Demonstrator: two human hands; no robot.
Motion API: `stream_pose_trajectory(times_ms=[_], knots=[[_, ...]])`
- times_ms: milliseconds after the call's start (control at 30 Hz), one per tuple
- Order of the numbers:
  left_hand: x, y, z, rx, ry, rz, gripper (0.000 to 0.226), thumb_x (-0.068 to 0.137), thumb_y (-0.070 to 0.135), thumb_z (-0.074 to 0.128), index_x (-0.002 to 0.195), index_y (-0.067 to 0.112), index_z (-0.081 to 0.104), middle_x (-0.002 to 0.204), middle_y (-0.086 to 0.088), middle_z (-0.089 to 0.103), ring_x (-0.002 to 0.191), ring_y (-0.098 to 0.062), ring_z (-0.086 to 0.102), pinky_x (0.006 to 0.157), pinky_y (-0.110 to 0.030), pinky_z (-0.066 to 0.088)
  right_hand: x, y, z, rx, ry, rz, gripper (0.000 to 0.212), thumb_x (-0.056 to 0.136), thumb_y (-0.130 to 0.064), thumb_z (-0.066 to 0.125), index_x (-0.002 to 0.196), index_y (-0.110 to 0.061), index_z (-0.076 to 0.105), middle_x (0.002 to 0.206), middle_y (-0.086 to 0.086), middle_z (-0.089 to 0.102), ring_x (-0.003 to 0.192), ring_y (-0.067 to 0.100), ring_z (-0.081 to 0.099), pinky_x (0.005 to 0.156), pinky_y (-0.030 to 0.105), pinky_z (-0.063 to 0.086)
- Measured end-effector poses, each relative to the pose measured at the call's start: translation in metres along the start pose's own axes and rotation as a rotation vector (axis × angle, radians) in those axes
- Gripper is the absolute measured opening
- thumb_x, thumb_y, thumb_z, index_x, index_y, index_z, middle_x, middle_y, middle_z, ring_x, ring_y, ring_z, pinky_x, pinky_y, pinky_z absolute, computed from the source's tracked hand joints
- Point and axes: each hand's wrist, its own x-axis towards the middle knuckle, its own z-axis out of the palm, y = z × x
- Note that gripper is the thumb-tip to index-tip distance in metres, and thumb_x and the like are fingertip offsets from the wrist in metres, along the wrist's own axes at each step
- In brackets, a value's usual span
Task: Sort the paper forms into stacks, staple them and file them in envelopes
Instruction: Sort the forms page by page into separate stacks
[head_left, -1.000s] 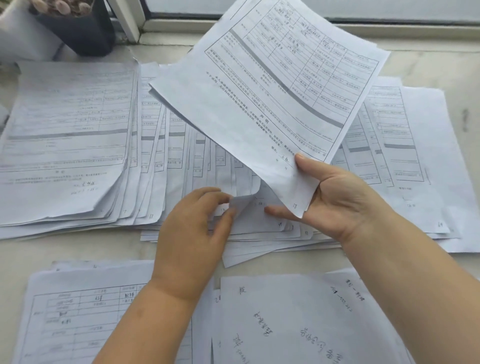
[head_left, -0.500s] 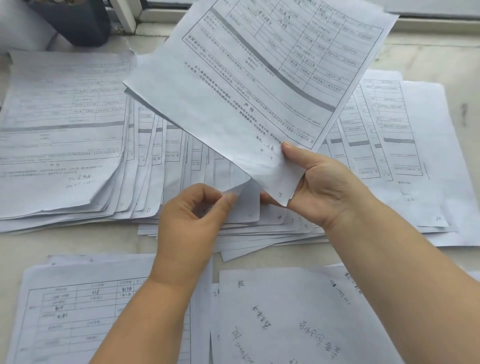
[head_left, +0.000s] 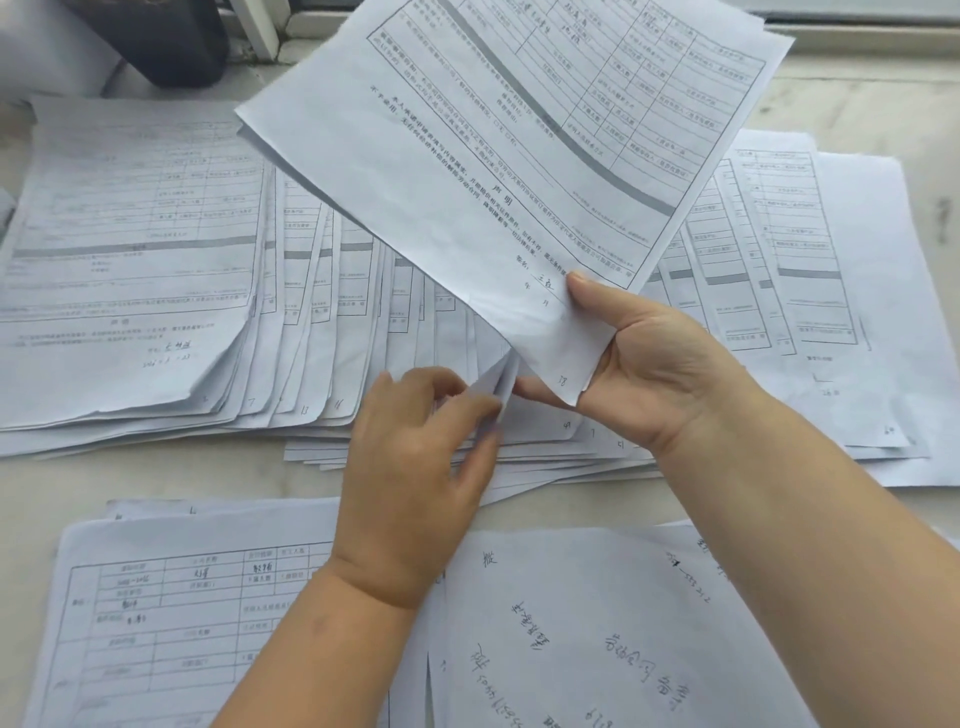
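Right hand (head_left: 660, 374) pinching lifted form (head_left: 498, 156) at lower corner, masking fanned forms (head_left: 332, 312) mid-frame. Left hand (head_left: 415, 467) pinching folded sheet corner (head_left: 496, 384). Dark pot (head_left: 161, 41) upper left. Handwritten sheet (head_left: 597, 623) lower right.

Pale marble sill (head_left: 883, 98) (daylit) beneath white window frame (head_left: 260, 26).

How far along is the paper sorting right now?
Early stage. Done: some forms lie in two piles near the body, and fanned rows cover the table. In hand: the right hand holds up a lifted sheet while the left hand pinches a corner in the fan. Left: stapling and filing; no stapler or envelopes show.
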Motion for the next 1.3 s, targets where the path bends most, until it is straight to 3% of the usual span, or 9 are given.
stream_pose_trajectory(times_ms=[267,400,533,667,767,900,967,1100,1300], knots=[[0.007,0.007,0.003,-0.258,0.122,-0.41,0.019,0.078,0.03,0.067,0.063,0.022,0.058,0.071,0.009,0.055,0.069,-0.006,0.052,0.061,-0.014,0.038,0.002,0.001,-0.003,-0.023,0.037,-0.015,0.016,0.098,-0.014,0.05,0.103,-0.017,0.065,0.092,0.001,0.076,0.074,0.023,0.073,0.087,0.06,0.045],[0.007,0.006,0.002,-0.317,0.137,-0.402,0.032,0.089,0.035,0.058,0.061,0.019,0.055,0.064,0.003,0.053,0.062,-0.013,0.049,0.058,-0.026,0.04,0.003,0.001,-0.005,0.009,0.039,-0.003,0.018,0.098,-0.011,0.05,0.107,-0.014,0.065,0.096,0.003,0.076,0.081,0.024,0.074,0.078,0.063,0.05],[0.008,0.008,0.001,-0.309,0.173,-0.44,0.027,0.089,0.037,0.057,0.067,0.021,0.06,0.064,0.001,0.058,0.064,-0.017,0.055,0.062,-0.033,0.046,0.004,0.002,-0.007,0.028,0.031,0.001,0.025,0.098,-0.01,0.05,0.118,-0.014,0.064,0.109,0.005,0.074,0.101,0.027,0.071,0.091,0.062,0.049],[0.008,0.006,-0.001,-0.296,0.133,-0.36,0.007,0.086,0.022,0.06,0.083,0.029,0.06,0.073,0.011,0.061,0.073,-0.011,0.061,0.068,-0.021,0.047,0.004,0.002,-0.006,0.021,0.031,0.001,0.022,0.098,-0.011,0.05,0.114,-0.015,0.064,0.106,0.004,0.075,0.094,0.026,0.073,0.088,0.065,0.048],[0.006,0.003,0.0,-0.192,0.053,-0.101,0.021,0.085,0.006,0.052,0.091,0.02,0.067,0.082,0.003,0.056,0.077,-0.019,0.056,0.069,-0.03,0.046,0.003,0.001,-0.005,0.006,0.042,0.002,0.021,0.098,-0.013,0.051,0.113,-0.017,0.065,0.103,0.002,0.075,0.088,0.024,0.073,0.084,0.064,0.049],[0.003,0.003,0.008,0.039,-0.003,-0.02,0.021,0.08,0.032,0.066,0.089,0.014,0.07,0.088,-0.004,0.054,0.079,-0.026,0.054,0.074,-0.038,0.047,0.003,0.001,-0.003,0.024,0.049,0.014,0.017,0.098,-0.015,0.05,0.106,-0.017,0.066,0.097,0.002,0.076,0.08,0.023,0.074,0.084,0.06,0.049],[0.0,0.003,0.011,0.094,0.025,-0.002,0.014,0.081,0.022,0.068,0.09,0.012,0.072,0.089,-0.007,0.057,0.077,-0.029,0.055,0.07,-0.041,0.049,0.003,0.0,-0.001,0.036,0.056,0.014,0.016,0.098,-0.015,0.05,0.103,-0.017,0.065,0.093,0.001,0.076,0.074,0.023,0.073,0.084,0.061,0.048],[0.005,0.006,0.007,-0.064,0.053,-0.165,0.011,0.083,0.014,0.062,0.086,0.013,0.072,0.084,0.003,0.057,0.072,-0.011,0.053,0.062,-0.024,0.043,0.003,-0.002,-0.002,0.007,0.096,0.003,0.014,0.098,-0.017,0.052,0.099,-0.02,0.065,0.084,-0.002,0.076,0.065,0.022,0.073,0.081,0.064,0.044],[0.011,0.009,0.004,-0.159,0.053,-0.281,0.011,0.079,0.024,0.065,0.072,0.016,0.067,0.073,0.009,0.055,0.072,-0.004,0.053,0.063,-0.01,0.039,0.002,-0.002,-0.002,-0.016,0.105,0.011,0.013,0.098,-0.017,0.053,0.096,-0.021,0.065,0.083,-0.003,0.076,0.067,0.021,0.073,0.085,0.065,0.044]])
